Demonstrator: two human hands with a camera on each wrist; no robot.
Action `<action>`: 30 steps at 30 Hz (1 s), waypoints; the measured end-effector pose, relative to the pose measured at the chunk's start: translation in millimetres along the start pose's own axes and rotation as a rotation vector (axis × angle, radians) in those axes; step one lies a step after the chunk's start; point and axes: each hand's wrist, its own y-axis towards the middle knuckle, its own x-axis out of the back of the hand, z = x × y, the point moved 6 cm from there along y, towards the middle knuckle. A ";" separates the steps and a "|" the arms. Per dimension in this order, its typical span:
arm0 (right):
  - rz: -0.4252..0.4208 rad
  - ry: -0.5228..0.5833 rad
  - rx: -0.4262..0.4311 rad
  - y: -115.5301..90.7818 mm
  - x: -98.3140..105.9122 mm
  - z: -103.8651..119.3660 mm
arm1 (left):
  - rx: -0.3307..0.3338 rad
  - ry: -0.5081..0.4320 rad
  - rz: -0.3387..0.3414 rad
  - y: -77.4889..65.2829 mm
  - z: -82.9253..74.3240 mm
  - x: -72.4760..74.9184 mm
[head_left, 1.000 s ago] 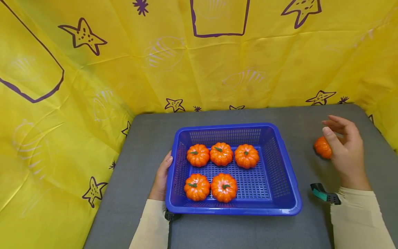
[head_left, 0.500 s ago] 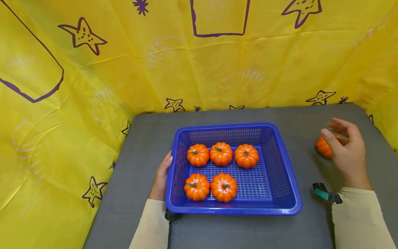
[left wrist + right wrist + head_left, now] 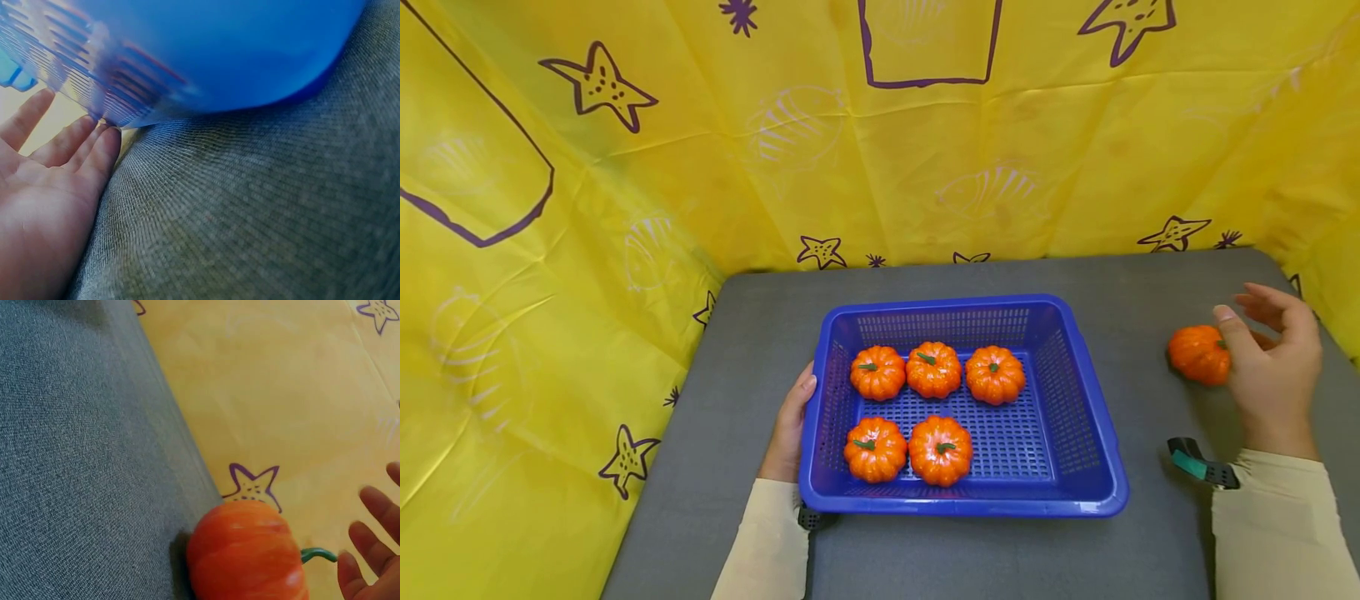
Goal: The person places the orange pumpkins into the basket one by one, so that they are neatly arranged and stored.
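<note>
In the head view a blue plastic basket (image 3: 1086, 417) holds several glossy orange toy pumpkins (image 3: 941, 451) with green stems. My left hand (image 3: 787, 429) is at the basket's left side. In the left wrist view its fingers (image 3: 103, 150) are extended, tips at the slotted wall of the basket (image 3: 250, 56). Right of the basket, one more pumpkin (image 3: 1198, 355) lies on its side on the table. My right hand (image 3: 1273, 379) is just right of it, fingers relaxed and spread. The right wrist view shows a gap between those fingers and the pumpkin (image 3: 244, 553), its stem pointing toward them.
A grey cloth-covered table (image 3: 730, 350) carries everything. Yellow fabric (image 3: 895, 175) printed with starfish and fish hangs behind it and at both sides. A black and teal wrist mount (image 3: 1201, 465) juts out from the right sleeve.
My right hand has shifted right, uncovering more of the loose pumpkin, which has moved slightly right and turned so its stem now shows. My left hand and the basket have stayed put.
</note>
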 end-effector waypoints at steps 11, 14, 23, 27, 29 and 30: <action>0.051 -0.101 -0.087 6.7 -2.1 -25.3 | 0.001 -0.002 -0.004 -0.5 1.5 0.9; 0.084 -0.093 -0.121 7.8 -2.6 -33.5 | -0.001 0.003 -0.003 0.2 1.7 0.8; 0.155 -0.111 -0.219 6.5 -9.1 -69.3 | 0.005 0.007 -0.005 -0.2 0.5 0.0; 0.208 -0.093 -0.267 3.7 -12.4 -80.2 | 0.005 0.001 -0.010 -0.2 0.0 -0.4; 0.224 -0.084 -0.266 3.0 -13.4 -82.5 | 0.008 -0.003 -0.012 -0.2 0.1 -0.7; 0.231 -0.085 -0.262 2.8 -13.9 -83.3 | 0.008 -0.005 -0.011 -0.3 0.3 -0.8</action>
